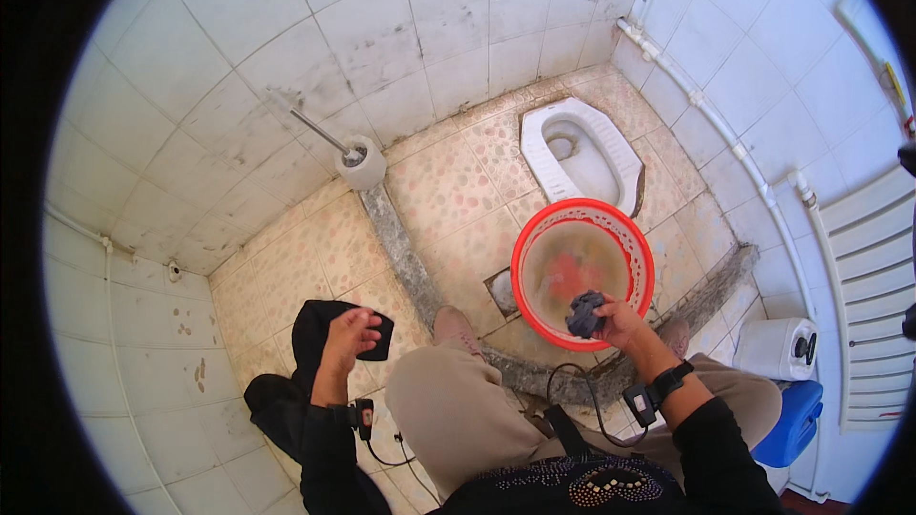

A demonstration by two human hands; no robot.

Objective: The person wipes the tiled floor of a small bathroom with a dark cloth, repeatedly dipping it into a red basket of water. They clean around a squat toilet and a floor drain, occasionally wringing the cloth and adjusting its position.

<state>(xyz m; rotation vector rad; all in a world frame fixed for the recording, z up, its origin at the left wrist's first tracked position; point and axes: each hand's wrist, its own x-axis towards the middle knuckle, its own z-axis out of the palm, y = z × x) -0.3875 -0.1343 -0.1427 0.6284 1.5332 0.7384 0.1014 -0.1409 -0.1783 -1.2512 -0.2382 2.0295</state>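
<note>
My right hand [619, 320] grips a crumpled dark grey cloth [585, 315] over the near rim of a red-rimmed plastic basin [522, 243]. Murky water [565, 243] and a blurred red patch show inside the basin, but whether that red is a print or an object cannot be told. On the other side, my left hand [352, 335] hovers with fingers loosely curled and slightly apart, nothing visible in them. Behind it in the view lies a black item [311, 325], maybe a garment or boots, partly hidden by the hand and forearm.
A white squat toilet [533, 139] lies just beyond the basin. A brush holder [363, 168] with a long-handled brush stands by the left wall. Grey raised curbs [397, 236] cross the tiled floor. At right are a white jerrycan [769, 350], a blue container [787, 429] and a radiator [873, 300].
</note>
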